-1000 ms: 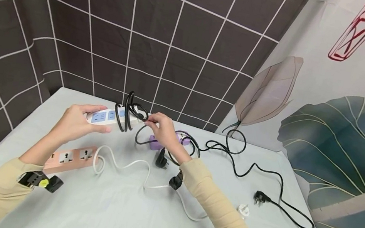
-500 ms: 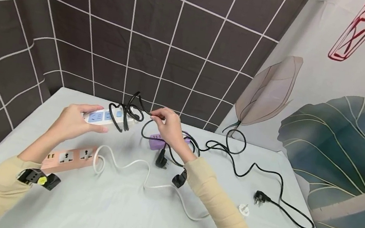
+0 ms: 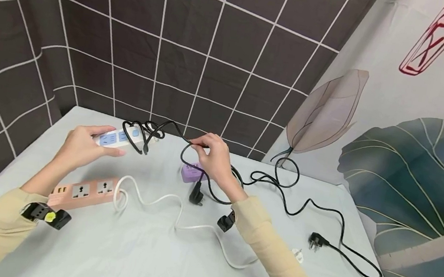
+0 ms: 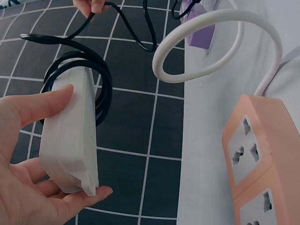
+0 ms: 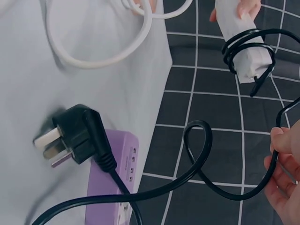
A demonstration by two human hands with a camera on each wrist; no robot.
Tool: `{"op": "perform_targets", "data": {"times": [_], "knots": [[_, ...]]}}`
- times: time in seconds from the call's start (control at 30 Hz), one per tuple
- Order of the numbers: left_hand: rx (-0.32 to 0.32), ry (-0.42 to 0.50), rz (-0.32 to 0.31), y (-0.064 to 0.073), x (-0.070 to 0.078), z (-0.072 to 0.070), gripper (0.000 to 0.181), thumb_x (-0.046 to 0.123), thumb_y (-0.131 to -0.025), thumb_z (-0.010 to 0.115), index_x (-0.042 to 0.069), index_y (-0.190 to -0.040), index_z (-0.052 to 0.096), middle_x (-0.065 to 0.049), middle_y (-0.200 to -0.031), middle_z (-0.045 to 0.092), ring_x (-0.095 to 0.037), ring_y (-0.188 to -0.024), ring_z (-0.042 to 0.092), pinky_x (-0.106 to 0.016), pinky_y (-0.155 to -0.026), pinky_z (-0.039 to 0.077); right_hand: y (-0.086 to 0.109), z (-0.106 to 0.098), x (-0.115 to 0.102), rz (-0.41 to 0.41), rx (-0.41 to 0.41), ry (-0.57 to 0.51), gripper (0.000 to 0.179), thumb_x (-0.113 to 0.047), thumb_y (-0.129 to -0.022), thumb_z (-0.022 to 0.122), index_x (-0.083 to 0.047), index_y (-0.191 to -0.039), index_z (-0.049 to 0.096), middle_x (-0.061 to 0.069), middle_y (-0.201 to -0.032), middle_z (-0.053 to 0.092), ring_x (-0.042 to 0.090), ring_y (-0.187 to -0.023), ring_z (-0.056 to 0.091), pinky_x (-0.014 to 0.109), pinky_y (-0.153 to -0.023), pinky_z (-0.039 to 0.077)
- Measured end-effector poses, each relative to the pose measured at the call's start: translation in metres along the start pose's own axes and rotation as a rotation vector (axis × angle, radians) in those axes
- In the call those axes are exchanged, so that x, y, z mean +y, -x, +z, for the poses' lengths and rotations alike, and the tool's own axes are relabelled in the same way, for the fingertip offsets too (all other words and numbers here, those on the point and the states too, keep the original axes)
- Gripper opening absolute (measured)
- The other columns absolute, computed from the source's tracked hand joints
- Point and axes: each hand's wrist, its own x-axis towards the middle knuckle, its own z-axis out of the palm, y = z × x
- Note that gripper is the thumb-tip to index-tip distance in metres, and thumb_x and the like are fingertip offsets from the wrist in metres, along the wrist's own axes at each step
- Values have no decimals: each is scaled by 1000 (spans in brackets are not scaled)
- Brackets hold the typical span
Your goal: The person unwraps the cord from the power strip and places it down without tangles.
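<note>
My left hand grips one end of a white power strip with blue socket faces, held up near the back of the table. In the left wrist view, the thumb presses one side of the white strip and the fingers wrap beneath. Loose loops of black cord circle the strip's far end. My right hand pinches this black cord between thumb and fingertips, a short way right of the strip. From the pinch, the cord hangs in a curve toward a black three-pin plug over the purple power strip.
A pink power strip with a curling white cord lies below my left hand. Farther right are a long black cord with a black plug, and a white plug beside my right sleeve. A dark gridded cloth hangs behind.
My right hand has drawn the black cord rightward, stretching a length away from the white strip, and the loops have loosened. My left hand has shifted left and slightly down with the strip.
</note>
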Motion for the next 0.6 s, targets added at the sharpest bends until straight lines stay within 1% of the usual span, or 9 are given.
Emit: {"op": "perform_targets", "data": {"times": [0.2,0.4,0.6], "knots": [[26,20,-49,0,-3,-1,82,44,-72,81,7,-138,52,-23,-122,62,-20,-92,55,-19,-62,41,6,-3,4,-7,12,25,7,-7,-84,71,-10,-89,76,1,-88,71,16,-87,63,28,-76,51],[52,38,-67,1,-4,0,82,45,-73,80,9,-140,49,-24,-129,58,-25,-100,54,-20,-62,40,12,-5,6,-37,17,76,10,-5,-83,71,-12,-87,77,0,-87,71,16,-86,62,28,-74,50],[111,51,-85,3,-5,1,80,45,-74,79,10,-140,50,-25,-131,56,-28,-104,52,-22,-64,39,18,-7,6,-46,-8,143,10,-6,-82,72,-13,-87,77,-1,-86,71,16,-84,62,28,-67,50]]}}
